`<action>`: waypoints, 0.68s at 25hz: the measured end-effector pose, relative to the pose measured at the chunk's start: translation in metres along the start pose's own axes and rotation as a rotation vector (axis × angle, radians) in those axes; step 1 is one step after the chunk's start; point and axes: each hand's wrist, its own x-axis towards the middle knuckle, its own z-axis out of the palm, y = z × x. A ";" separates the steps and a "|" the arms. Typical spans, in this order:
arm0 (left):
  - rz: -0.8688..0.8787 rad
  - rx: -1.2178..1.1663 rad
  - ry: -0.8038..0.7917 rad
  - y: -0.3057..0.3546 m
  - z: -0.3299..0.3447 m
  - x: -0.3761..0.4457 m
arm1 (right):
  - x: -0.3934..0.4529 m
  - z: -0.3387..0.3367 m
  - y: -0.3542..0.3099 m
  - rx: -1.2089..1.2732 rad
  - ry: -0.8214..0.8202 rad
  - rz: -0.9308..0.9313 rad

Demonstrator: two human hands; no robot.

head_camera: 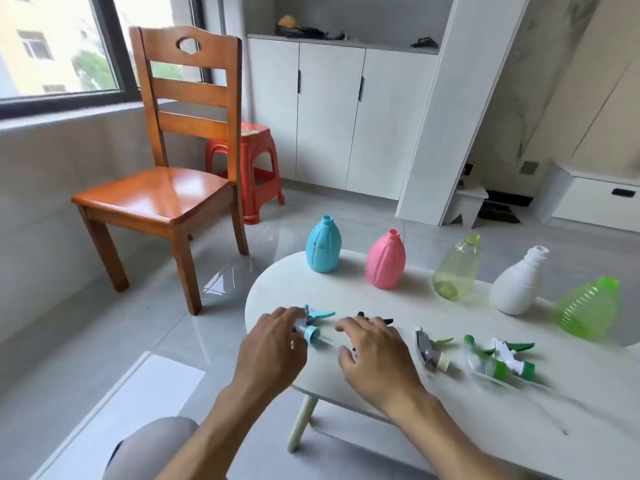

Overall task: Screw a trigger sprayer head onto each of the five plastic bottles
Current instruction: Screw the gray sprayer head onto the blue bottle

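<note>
The left hand [277,336] closes its grip on the blue sprayer head [313,323] at the tabletop's [381,379] near left; the right hand [375,348], fingers loose, covers a black sprayer head [379,320]; both look light, hard, slick, best held by the collar; the five bottles [385,259] stand uncapped along the far edge.

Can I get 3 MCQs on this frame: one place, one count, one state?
1. Where is the blue bottle in the row?
A. leftmost
B. middle
C. rightmost

2. How many bottles stand on the table?
A. three
B. four
C. five

3. What does the left hand hold?
A. nothing
B. blue sprayer head
C. pink bottle

Answers: 1 A, it stands at the row's left end. 2 C, blue, pink, yellow-clear, white and green, all uncapped. 3 B, its fingers curl round the head.
</note>
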 end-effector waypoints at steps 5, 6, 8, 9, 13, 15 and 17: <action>-0.188 -0.188 0.161 -0.018 -0.009 0.029 | 0.065 0.041 -0.032 -0.188 -0.160 -0.061; -0.184 -0.213 0.169 -0.017 -0.009 0.036 | 0.071 0.048 -0.034 -0.220 -0.178 -0.081; -0.172 -0.246 0.220 -0.019 -0.011 0.056 | 0.078 0.059 -0.032 -0.250 -0.172 -0.113; -0.166 -0.252 0.234 -0.022 -0.014 0.069 | 0.080 0.063 -0.031 -0.253 -0.159 -0.126; -0.186 -0.342 0.209 -0.017 -0.008 0.143 | 0.087 0.065 -0.017 -0.157 -0.228 -0.131; -0.229 -0.469 0.145 -0.008 0.005 0.184 | 0.087 0.056 -0.015 -0.049 -0.228 -0.137; -0.247 -0.606 0.076 -0.003 0.017 0.218 | 0.084 0.039 -0.009 0.206 -0.122 -0.073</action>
